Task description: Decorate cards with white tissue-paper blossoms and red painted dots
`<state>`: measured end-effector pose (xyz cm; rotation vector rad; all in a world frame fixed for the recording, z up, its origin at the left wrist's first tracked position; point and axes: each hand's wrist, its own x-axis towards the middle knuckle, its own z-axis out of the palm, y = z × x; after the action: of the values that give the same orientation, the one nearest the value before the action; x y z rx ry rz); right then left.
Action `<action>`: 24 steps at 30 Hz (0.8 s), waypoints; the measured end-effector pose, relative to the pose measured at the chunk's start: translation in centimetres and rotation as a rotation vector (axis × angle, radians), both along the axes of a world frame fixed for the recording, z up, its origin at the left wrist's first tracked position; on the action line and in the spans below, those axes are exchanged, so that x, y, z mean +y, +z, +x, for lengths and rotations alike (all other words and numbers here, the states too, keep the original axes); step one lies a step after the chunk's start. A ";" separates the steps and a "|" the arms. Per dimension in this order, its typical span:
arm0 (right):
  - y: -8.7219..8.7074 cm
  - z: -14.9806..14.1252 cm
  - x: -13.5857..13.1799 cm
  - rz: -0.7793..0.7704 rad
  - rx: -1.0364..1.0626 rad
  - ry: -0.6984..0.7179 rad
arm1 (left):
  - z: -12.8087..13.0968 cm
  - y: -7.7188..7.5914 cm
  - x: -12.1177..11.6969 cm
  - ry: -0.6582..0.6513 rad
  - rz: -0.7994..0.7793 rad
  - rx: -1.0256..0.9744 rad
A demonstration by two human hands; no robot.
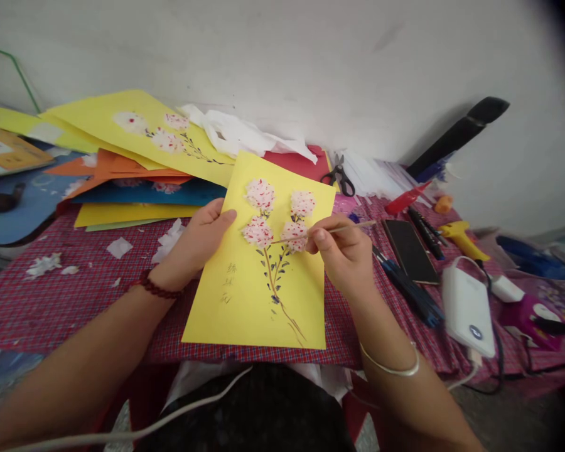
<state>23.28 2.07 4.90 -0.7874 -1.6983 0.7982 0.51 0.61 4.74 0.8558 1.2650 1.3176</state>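
A yellow sheet of paper is tilted up in front of me, with pink-and-white speckled flower clusters, brown stems, dark leaves and handwritten characters on it. My left hand grips its left edge, thumb on the front and fingers mostly behind. Between the thumb and fingers of my right hand is a thin wooden stick. The stick's left tip is at the lower left flower cluster, near the stem; I cannot tell whether it touches the paper.
Behind lie another flowered yellow sheet, orange folded paper and white tissue. Black scissors, a phone, a blue cutter, a white power bank and a yellow glue gun are on the right. Paper scraps lie left.
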 end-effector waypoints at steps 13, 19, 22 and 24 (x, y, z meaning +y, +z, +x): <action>-0.2 -0.2 0.0 -0.013 0.030 0.027 | 0.0 -0.3 0.0 -0.020 0.037 0.032; 1.2 2.7 1.9 0.122 0.196 -0.288 | -1.1 -0.1 0.3 0.044 0.055 0.049; 0.6 5.5 4.6 0.148 0.146 -0.408 | -1.9 0.2 0.5 0.069 0.072 0.099; -0.3 7.3 6.3 0.096 0.047 -0.467 | -2.4 0.3 0.6 0.053 0.084 0.121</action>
<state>30.54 8.37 4.56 -1.0374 -1.4193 0.4056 -1.92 1.20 5.00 0.9792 1.3422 1.3864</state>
